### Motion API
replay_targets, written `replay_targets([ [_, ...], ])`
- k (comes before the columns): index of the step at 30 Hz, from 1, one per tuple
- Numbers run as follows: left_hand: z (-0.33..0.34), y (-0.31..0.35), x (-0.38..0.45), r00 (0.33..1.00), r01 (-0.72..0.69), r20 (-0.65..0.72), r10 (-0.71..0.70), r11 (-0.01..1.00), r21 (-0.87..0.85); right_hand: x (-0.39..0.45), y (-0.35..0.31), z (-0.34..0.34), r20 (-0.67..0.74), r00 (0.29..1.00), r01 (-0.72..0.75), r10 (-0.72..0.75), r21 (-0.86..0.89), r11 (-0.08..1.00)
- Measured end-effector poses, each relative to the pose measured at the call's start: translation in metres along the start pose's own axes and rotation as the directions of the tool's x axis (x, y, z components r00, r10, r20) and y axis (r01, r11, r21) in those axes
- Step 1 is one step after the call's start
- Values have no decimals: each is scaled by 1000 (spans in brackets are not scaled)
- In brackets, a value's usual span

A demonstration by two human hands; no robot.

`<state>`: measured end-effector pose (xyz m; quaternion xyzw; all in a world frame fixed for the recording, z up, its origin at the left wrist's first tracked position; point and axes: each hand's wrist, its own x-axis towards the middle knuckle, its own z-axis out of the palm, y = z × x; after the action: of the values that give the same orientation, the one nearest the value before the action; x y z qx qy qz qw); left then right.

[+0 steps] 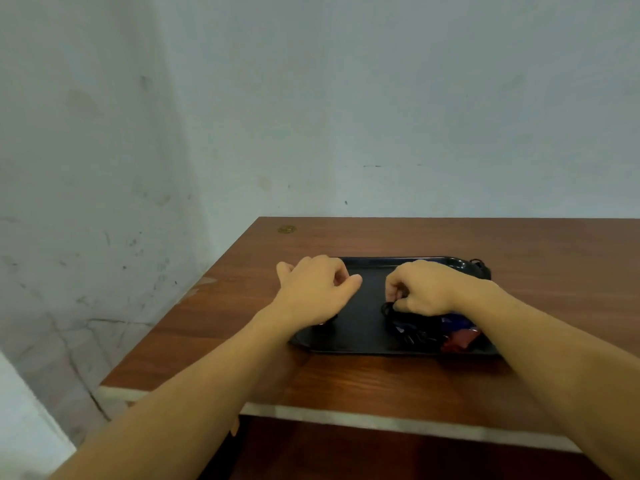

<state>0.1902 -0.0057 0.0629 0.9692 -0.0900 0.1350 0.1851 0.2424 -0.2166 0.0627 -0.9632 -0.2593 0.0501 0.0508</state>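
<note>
A black tray (367, 265) lies on the wooden table. My right hand (420, 289) hovers over its right half, and its thumb and fingers pinch a small black loop (387, 308), perhaps an elastic band. Under that hand lies a pile of dark items (414, 332), with blue and red pieces (459, 337) beside it. My left hand (317, 289) is above the tray's left end, fingers curled, with nothing visible in it. A small dark thing (327, 321) peeks out under its wrist.
The brown table (346, 379) stands against a pale wall, with its left edge and front edge close to the tray. A small round golden object (286, 230) lies near the far left corner. Another dark item (479, 266) sits at the tray's far right end.
</note>
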Motion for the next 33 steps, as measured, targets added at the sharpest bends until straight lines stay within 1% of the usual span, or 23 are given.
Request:
replay_targets([
  [1,1,2,0,1000,-2,11,2,1000,-5,-1,0,-2,-41,999,4,-3,32,999],
  [3,-1,6,-3,999,-4,40,5,1000,-22,-6,-3,-11,-151,988,-6,31,161,987],
  [5,-1,12,-1,997,-7,73,13,997,-73,-10,-6,-23,-288,953,2,89,302,953],
  [7,-3,20,2,994,-10,107,31,980,-197,-15,-11,-39,-392,908,41,150,438,898],
  [9,-5,30,7,990,-14,130,62,939,-345,-19,-18,-56,-467,859,95,212,551,829],
  [11,-8,44,12,988,-30,120,94,891,-452,-24,-23,-70,-512,817,150,266,634,759],
  [13,-12,56,17,991,-51,77,109,841,-538,-27,-27,-82,-537,788,198,302,685,701],
  [15,-17,66,19,993,-58,44,107,790,-611,-28,-29,-91,-532,779,236,333,740,630],
  [17,-20,74,21,994,-50,38,98,760,-647,-28,-32,-98,-519,776,261,358,780,568],
  [19,-21,77,23,997,-19,44,69,716,-697,-29,-34,-103,-522,771,273,364,788,552],
  [20,-23,78,24,998,12,54,43,660,-751,-29,-34,-103,-522,772,278,363,790,546],
  [21,-25,79,26,997,52,72,12,579,-814,-29,-32,-102,-509,780,272,365,800,535],
  [22,-29,81,27,996,89,93,-17,486,-869,-29,-31,-99,-481,797,250,365,813,525],
  [24,-38,84,30,991,135,122,-62,325,-936,-27,-27,-88,-372,866,179,335,855,486],
  [26,-50,86,35,986,150,130,-101,224,-963,-29,-27,-75,-211,956,114,206,907,405],
  [27,-56,86,38,985,146,124,-124,188,-971,-31,-28,-70,-127,983,70,134,928,366],
  [28,-63,85,42,984,133,111,-142,162,-978,-33,-30,-64,-58,995,24,86,937,349],
  [29,-69,84,47,984,114,90,-153,153,-982,-35,-33,-61,-18,998,-7,65,931,364],
  [30,-74,82,51,986,91,65,-156,163,-982,-35,-35,-59,-24,997,-8,75,921,389],
  [31,-77,81,54,987,72,40,-159,199,-977,-34,-37,-60,-67,991,18,116,925,380],
  [32,-76,80,56,987,61,22,-160,247,-967,-33,-39,-62,-125,975,60,182,943,326],
  [33,-73,80,55,988,61,17,-152,292,-954,-32,-41,-68,-169,952,113,256,969,220],
])
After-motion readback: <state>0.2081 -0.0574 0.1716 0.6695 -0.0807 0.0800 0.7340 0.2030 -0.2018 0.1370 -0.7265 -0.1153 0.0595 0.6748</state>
